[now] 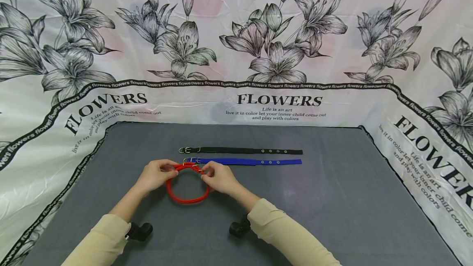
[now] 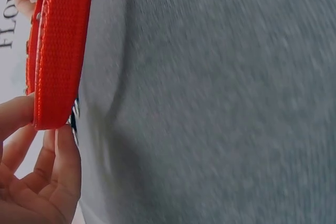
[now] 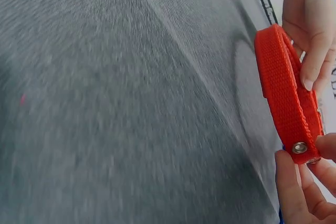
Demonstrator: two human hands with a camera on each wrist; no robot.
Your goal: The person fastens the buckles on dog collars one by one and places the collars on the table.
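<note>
A red woven collar [image 1: 187, 201] is bent round into a loop, its metal fittings at the far side. My left hand [image 1: 157, 174] pinches the loop's left side between thumb and fingers. On the other side, my right hand [image 1: 220, 177] grips the collar near its eyelets. In the left wrist view the red band [image 2: 63, 51] stands on edge above the fingers of the left hand [image 2: 44, 182]. The right wrist view shows a metal eyelet [image 3: 299, 148] close to the right fingertips.
Behind the loop lie a blue collar [image 1: 236, 161] and a black collar [image 1: 233, 150], both stretched straight with buckles to the left. The grey cloth [image 1: 310, 216] covers the table, with a white flower-printed border [image 1: 199, 108] around it.
</note>
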